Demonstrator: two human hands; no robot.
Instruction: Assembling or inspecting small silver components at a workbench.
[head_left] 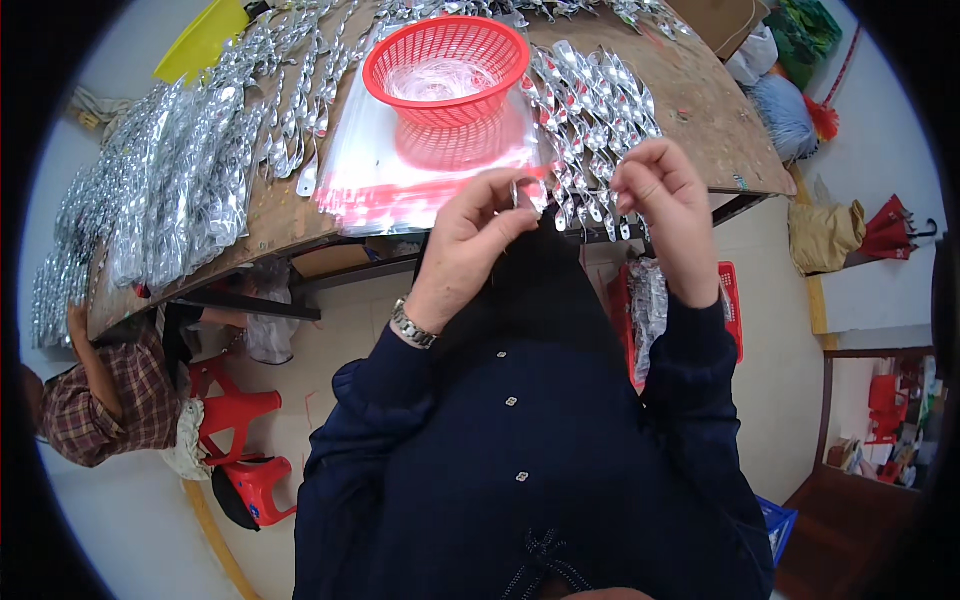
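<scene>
Looks steeply down from the wearer's head, close above chest (590, 430) and hands (465, 242), taking in the desk (712, 125) ahead, fisheye-wide.

Basket (452, 113) upon plastic sheets (362, 170) on the bench (720, 130); packet strips (590, 95) to its right, heaped packets (175, 185) to its left; below, stool (240, 407) at left, crate (733, 300) at right.

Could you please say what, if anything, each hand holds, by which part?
The left hand pinches a small shiny piece by one side; whether the right hand holds anything cannot be told.
</scene>
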